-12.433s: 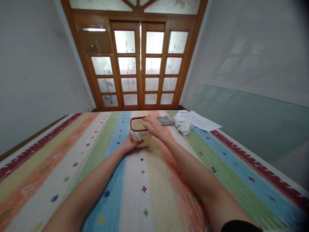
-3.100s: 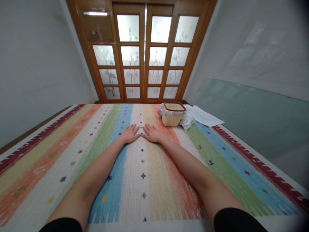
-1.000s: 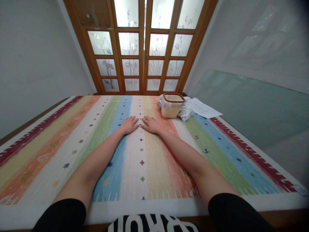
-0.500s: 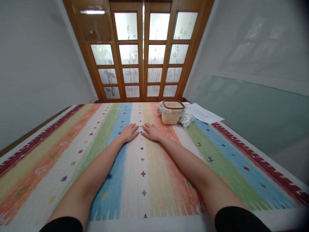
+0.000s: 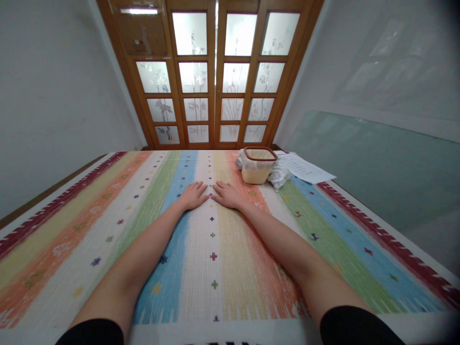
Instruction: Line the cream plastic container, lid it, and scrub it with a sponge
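Observation:
My left hand (image 5: 193, 195) lies flat, palm down, on the striped tablecloth (image 5: 235, 254), with its fingers stretched out. Beside it, a small gap apart, my right hand (image 5: 227, 195) rests flat in the same way. Neither hand holds anything. The fingertips of both point inward near a row of small printed crosses. Beyond my right hand stands a small cream bin (image 5: 256, 172) with a brown rim and a clear plastic liner. A crumpled whitish bag or cloth (image 5: 278, 177) lies against the bin's right side.
Printed paper sheets (image 5: 307, 168) lie at the back right of the table. A pale green glass panel (image 5: 362, 167) leans along the right wall. Wooden doors with frosted panes (image 5: 196, 76) stand behind the table, and a plain wall (image 5: 53, 96) is at the left.
The camera view has tilted very slightly. Both hands stay flat in the same place on the cloth, and the bin and papers have not moved.

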Tool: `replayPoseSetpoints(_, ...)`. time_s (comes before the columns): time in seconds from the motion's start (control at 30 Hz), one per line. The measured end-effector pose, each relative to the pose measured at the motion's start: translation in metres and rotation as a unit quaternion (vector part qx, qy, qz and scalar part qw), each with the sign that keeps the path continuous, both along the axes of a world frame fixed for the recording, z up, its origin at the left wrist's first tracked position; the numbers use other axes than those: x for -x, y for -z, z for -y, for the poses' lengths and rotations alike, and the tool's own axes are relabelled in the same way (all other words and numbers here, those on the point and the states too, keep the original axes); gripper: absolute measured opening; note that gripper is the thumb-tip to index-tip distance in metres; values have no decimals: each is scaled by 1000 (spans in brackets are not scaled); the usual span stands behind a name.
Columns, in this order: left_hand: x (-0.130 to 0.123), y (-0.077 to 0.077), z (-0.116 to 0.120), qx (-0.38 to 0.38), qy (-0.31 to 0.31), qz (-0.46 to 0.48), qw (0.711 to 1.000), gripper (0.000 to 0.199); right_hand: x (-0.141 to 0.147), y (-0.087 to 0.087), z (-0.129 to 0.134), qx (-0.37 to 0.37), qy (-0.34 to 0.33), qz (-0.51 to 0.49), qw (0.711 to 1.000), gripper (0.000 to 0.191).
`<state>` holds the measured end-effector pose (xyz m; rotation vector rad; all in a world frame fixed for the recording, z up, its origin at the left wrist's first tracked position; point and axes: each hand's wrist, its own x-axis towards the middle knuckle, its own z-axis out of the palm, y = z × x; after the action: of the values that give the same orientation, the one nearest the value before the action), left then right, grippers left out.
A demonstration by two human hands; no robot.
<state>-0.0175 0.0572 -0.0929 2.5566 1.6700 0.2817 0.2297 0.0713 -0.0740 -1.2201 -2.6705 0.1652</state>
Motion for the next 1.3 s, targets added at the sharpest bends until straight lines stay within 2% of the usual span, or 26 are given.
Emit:
replayPoseSetpoints(0.27, 0, 0, 1, 10, 2, 7, 1000, 77, 0, 0, 0, 2, -2, -3, 1000, 74)
replayPoseSetpoints(0.53, -3, 0, 2, 39, -2, -19, 999, 81, 2, 5, -2, 76, 16, 34, 996, 86)
replayPoseSetpoints(1.3, -5, 0, 2, 35, -6, -22, 999, 84, 1, 5, -2, 53, 12, 32, 998, 86)
